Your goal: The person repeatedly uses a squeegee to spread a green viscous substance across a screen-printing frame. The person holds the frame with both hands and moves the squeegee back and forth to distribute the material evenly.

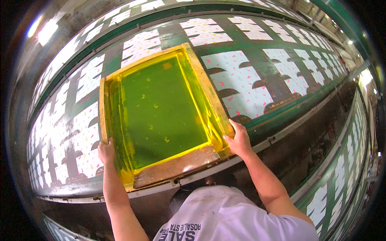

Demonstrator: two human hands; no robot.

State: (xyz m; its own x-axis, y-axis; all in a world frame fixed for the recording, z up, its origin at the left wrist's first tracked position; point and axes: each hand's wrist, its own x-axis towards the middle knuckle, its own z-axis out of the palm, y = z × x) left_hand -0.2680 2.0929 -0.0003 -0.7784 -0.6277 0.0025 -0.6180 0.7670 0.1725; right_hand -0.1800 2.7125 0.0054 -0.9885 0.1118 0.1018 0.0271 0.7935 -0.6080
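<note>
Though broad — wooden-framed screen (159,114) between both hands (106,152) (240,140), one each side

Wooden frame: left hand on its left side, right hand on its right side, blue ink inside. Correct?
Not the ink colour: the head view shows yellow ink inside the wooden frame. Left hand left, right hand right stands.

Bright lamp (48,32), dull wall (75,21), long green table (326,182) at lower right
</note>
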